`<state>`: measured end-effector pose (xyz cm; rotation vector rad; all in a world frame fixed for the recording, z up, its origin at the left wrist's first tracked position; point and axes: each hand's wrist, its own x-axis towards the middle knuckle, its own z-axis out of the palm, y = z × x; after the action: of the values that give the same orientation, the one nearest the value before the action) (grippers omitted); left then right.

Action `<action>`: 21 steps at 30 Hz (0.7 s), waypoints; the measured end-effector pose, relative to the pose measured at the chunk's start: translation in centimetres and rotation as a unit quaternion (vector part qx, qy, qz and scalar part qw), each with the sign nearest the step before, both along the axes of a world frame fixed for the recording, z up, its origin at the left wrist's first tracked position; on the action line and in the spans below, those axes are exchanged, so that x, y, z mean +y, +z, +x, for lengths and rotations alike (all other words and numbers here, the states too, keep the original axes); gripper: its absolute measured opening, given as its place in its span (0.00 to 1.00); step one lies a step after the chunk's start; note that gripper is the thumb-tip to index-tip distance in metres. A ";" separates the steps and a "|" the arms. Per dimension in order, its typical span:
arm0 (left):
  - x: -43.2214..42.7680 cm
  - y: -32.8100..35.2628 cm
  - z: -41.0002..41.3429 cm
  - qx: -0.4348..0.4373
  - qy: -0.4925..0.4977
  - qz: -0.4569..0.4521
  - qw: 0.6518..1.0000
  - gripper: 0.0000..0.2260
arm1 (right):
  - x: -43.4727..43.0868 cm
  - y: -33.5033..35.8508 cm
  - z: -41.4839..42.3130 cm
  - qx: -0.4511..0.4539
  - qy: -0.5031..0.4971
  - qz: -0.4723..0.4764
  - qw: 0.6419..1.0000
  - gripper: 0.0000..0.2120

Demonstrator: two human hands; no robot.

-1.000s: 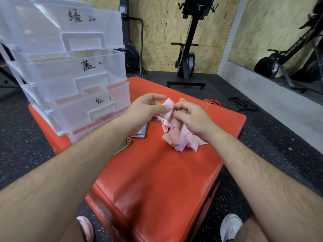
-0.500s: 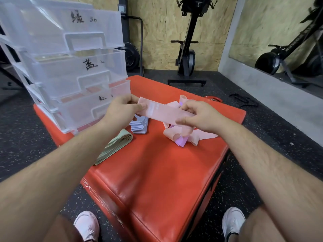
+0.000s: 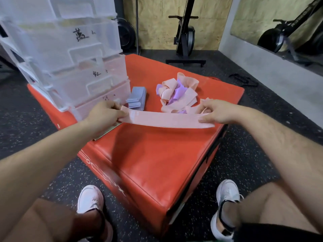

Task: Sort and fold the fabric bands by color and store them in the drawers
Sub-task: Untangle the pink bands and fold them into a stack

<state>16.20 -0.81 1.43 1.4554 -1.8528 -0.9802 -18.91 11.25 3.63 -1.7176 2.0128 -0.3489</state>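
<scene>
Left grip (image 3: 104, 113) pinches one end of the pink band (image 3: 166, 119) and right grip (image 3: 216, 110) pinches the other. The band is pulled flat in the air across the middle of the red box (image 3: 157, 163), with the drawers (image 3: 70, 63) at its back-left corner. Risk: an uneven pull lets one end slip, so the fold goes crooked. The loose pink-and-purple pile (image 3: 176, 95) lies just behind, so a dipping end could snag it.

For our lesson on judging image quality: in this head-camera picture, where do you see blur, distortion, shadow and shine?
Head view: the wide lens tilts the drawers; blur smears the white print on the front of the red box; the pink band casts a soft shadow on the box top, which shows a dull sheen, no harsh glare.
</scene>
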 end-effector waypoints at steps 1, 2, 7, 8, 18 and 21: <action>0.3 -0.9 0.0 -0.019 -0.002 0.001 1.000 0.03 | 0.2 -0.7 0.4 0.018 0.012 0.013 1.000 0.10; 0.5 -1.7 0.0 -0.037 -0.006 -0.001 0.999 0.04 | 0.3 -1.4 0.7 0.035 0.015 0.026 0.999 0.12; 1.0 -4.6 0.3 -0.133 -0.046 -0.015 0.990 0.05 | 0.7 -3.5 0.6 0.073 -0.015 0.034 0.997 0.17; 1.0 -4.9 0.3 -0.156 -0.057 -0.045 0.985 0.06 | 0.9 -3.7 0.4 0.075 -0.020 0.031 0.996 0.18; 0.9 -6.0 0.0 -0.225 -0.136 -0.212 0.941 0.04 | 1.9 -4.2 0.2 0.060 -0.017 0.022 0.998 0.08; 0.7 -5.9 -0.1 -0.252 -0.176 -0.243 0.920 0.04 | 2.1 -4.2 0.3 0.095 -0.013 0.016 0.995 0.07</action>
<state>16.15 -0.12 -4.49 1.1480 -2.5645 -0.2385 -18.58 13.32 -0.57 -1.7636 2.1629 -0.1649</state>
